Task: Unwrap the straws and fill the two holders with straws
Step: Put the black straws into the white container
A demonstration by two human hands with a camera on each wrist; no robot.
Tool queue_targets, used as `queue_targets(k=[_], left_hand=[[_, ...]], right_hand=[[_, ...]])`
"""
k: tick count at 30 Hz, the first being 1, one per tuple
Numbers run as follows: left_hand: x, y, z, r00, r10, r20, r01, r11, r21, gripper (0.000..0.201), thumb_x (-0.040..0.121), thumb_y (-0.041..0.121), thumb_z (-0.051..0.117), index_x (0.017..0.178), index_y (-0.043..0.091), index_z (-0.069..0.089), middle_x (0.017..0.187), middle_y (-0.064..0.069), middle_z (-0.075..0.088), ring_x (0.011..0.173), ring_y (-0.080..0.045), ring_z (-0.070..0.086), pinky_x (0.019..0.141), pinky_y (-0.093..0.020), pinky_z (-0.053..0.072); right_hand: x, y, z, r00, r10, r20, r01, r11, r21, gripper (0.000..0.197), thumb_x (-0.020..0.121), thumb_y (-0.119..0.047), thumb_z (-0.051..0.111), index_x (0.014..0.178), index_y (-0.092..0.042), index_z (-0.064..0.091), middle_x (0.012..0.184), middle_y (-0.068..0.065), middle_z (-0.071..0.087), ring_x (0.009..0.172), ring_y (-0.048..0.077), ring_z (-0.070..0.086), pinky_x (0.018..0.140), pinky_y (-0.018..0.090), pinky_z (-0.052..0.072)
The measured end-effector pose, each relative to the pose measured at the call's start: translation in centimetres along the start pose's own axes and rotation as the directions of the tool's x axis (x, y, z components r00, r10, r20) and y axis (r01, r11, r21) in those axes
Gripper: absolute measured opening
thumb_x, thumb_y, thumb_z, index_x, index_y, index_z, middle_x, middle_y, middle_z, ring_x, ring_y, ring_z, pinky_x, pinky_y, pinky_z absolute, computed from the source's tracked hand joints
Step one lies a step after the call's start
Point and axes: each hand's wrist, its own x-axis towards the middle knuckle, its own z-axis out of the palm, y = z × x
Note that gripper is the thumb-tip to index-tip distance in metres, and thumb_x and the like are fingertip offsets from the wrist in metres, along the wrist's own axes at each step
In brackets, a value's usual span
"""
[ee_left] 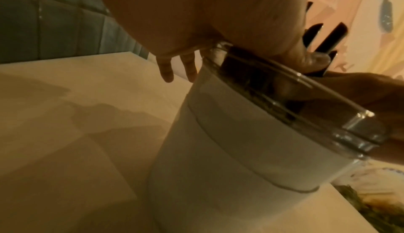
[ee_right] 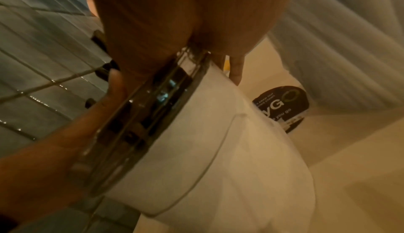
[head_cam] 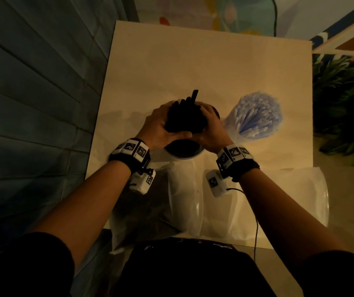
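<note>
- Table (head_cam: 193,67): pale top on which all the work is laid out; a tiled wall (head_cam: 32,93) is seen to the left.
- Empty wrappers (head_cam: 264,200): clear plastic is seen lying flat at the near edge, so the unwrapping is judged largely done.
- White holder (ee_left: 229,150): stood upright near the table's middle, with a clear rim; its mouth is partly seen below the hands in the head view.
- Blue-and-white straws (head_cam: 257,114): a fanned bunch is seen standing just right of the hands; this part is judged already filled, though its container cannot be made out.
- Black straws (head_cam: 184,116): a thick bundle is held over and into the white holder, one straw poking above the rest; insertion is judged under way, not finished.
- Left hand (head_cam: 163,127): fingers are curled round the bundle's left side.
- Right hand (head_cam: 210,129): fingers are curled round the bundle's right side, thumbs meeting at the front.
- Remaining: the bundle is to be seated and let go.
</note>
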Motion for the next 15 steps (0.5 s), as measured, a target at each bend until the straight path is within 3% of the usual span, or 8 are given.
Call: queue_targets(k=[3,6,9,11,15], left_hand=[[0.3,0.8,-0.2,0.999,0.036,0.011,-0.037,0.997,0.07,0.114,0.053,0.081,0.071,0.148,0.028,0.034,0.149,0.002,0.045,0.136,-0.02,0.043,0.111,-0.049,0.039],[0.0,1.3,-0.2,0.996,0.094,-0.011,-0.093,0.992,0.08,0.109,0.057,0.076,0.07,0.148,0.024,0.038,0.151,0.001,0.044,0.138,-0.022,0.04,0.112,-0.051,0.037],[-0.3,1.2,-0.2,0.987,0.156,-0.036,-0.154,0.987,0.044,0.102,0.061,0.071,0.072,0.147,0.025,0.04,0.15,0.001,0.045,0.136,-0.021,0.041,0.111,-0.05,0.038],[-0.4,0.7,-0.2,0.985,0.169,-0.021,-0.168,0.984,0.054,0.098,0.063,0.068,0.074,0.146,0.029,0.04,0.15,0.002,0.045,0.137,-0.021,0.042,0.111,-0.048,0.039],[-0.6,0.1,0.0,0.997,0.076,-0.019,-0.076,0.997,0.011,0.097,0.056,0.07,0.078,0.139,0.036,0.043,0.142,0.007,0.051,0.13,-0.016,0.049,0.108,-0.045,0.044]], right_hand=[[0.1,-0.8,-0.2,0.995,-0.095,0.026,0.097,0.989,-0.112,0.076,0.075,-0.037,0.082,0.139,-0.012,0.049,0.153,0.013,0.034,0.137,0.032,0.039,0.111,0.048,0.039],[0.0,-1.3,-0.3,0.99,-0.139,0.004,0.139,0.984,-0.115,0.069,0.076,-0.038,0.08,0.133,-0.012,0.052,0.151,0.013,0.036,0.134,0.033,0.041,0.107,0.051,0.042],[-0.3,-1.7,-0.5,0.979,-0.201,-0.033,0.196,0.975,-0.102,0.068,0.074,-0.038,0.081,0.128,-0.008,0.053,0.147,0.015,0.039,0.13,0.033,0.045,0.105,0.048,0.044],[-0.6,-1.7,-0.7,0.984,-0.176,-0.037,0.173,0.982,-0.081,0.073,0.071,-0.038,0.084,0.13,-0.011,0.05,0.147,0.012,0.039,0.131,0.031,0.045,0.106,0.046,0.044],[-0.8,-0.7,-0.6,0.998,-0.069,0.014,0.07,0.997,-0.043,0.095,0.063,-0.05,0.083,0.141,-0.016,0.041,0.143,0.007,0.042,0.132,0.026,0.043,0.108,0.049,0.042]])
